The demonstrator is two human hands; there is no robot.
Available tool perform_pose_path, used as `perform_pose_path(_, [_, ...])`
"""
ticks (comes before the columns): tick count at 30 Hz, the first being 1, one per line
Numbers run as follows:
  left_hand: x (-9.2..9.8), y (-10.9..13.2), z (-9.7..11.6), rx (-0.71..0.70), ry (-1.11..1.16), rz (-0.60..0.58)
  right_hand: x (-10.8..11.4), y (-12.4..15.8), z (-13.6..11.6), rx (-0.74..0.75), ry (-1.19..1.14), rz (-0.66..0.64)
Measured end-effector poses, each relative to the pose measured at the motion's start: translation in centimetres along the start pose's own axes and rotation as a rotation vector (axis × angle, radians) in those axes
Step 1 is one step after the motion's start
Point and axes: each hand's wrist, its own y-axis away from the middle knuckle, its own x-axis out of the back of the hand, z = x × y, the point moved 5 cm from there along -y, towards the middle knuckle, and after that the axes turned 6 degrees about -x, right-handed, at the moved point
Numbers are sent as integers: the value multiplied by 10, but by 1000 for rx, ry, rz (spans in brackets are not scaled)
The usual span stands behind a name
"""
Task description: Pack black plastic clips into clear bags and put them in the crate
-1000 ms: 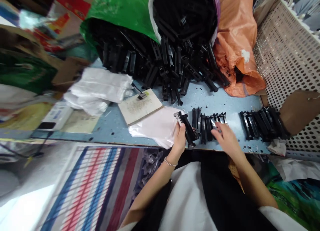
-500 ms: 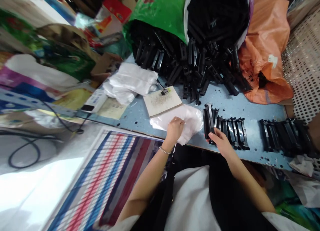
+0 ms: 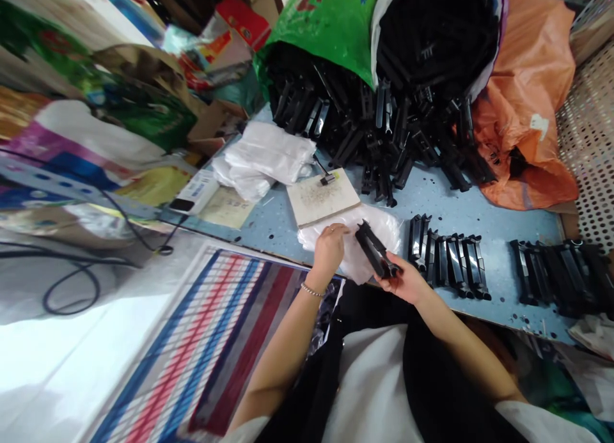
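Observation:
A pile of thin white plastic bags [image 3: 357, 264] lies at the table's front edge, partly under a pale board [image 3: 323, 199]. My left hand [image 3: 329, 248] is over the pile's left part, its fingers curled and pinched at the film of the top bag. Just right of it, my right hand [image 3: 405, 278] grips the near end of long black plastic parts [image 3: 374, 248], which look like a pair side by side. They are tilted over the bags, far end pointing at the left hand. Farther right, a row of similar black parts [image 3: 453, 257] lies side by side.
Another row of black parts [image 3: 551, 273] lies far right. A heap of them [image 3: 384, 136] spills from a green sack [image 3: 321, 21] and a white sack at the back. An orange sack [image 3: 527, 110] stands right. Folded white bags [image 3: 271, 152] lie back left.
My right hand has lifted black parts from the left end of the near row and brought them left over the bags. My left hand stays at the bags.

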Motion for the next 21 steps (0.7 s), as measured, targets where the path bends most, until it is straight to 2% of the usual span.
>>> perform_pose_path(2, [8, 3, 7, -167, -155, -14, 2, -1, 2, -6, -52, -48])
perform_pose_path(4, [16, 8, 19, -260, -208, -16, -6, 0, 3, -83, -98, -224])
perform_pose_path(6, [22, 16, 39, -353, -199, -28, -14, 2, 2, -169, -141, -379])
perform_pose_path(7, [24, 22, 53, -403, -170, -49, -17, 1, 0, -182, -159, -416])
perform_pose_path(9, [23, 38, 80, -488, -62, -126, -17, -5, -3, -132, -144, -373])
perform_pose_path(10, [21, 46, 92, -514, 5, -176, -15, -10, -4, -64, -89, -284])
perform_pose_path(13, [10, 68, 116, -529, 153, -283, -11, -9, -7, 269, 346, 84])
perform_pose_path(14, [8, 72, 119, -518, 161, -298, -15, -3, -8, 397, 544, 163])
perform_pose_path(15, [9, 76, 122, -515, 152, -300, -24, 5, -7, 494, 737, 176])
perform_pose_path(17, [22, 82, 127, -520, 104, -265, -42, 22, 1, 550, 1015, 19])
perform_pose_path(19, [52, 88, 127, -475, 58, -207, -52, 40, 5, 466, 1124, -219])
perform_pose_path(20, [70, 92, 123, -422, 42, -194, -51, 48, 0, 453, 1165, -273])
perform_pose_path(21, [86, 97, 115, -339, 28, -210, -47, 55, -11, 491, 1228, -241])
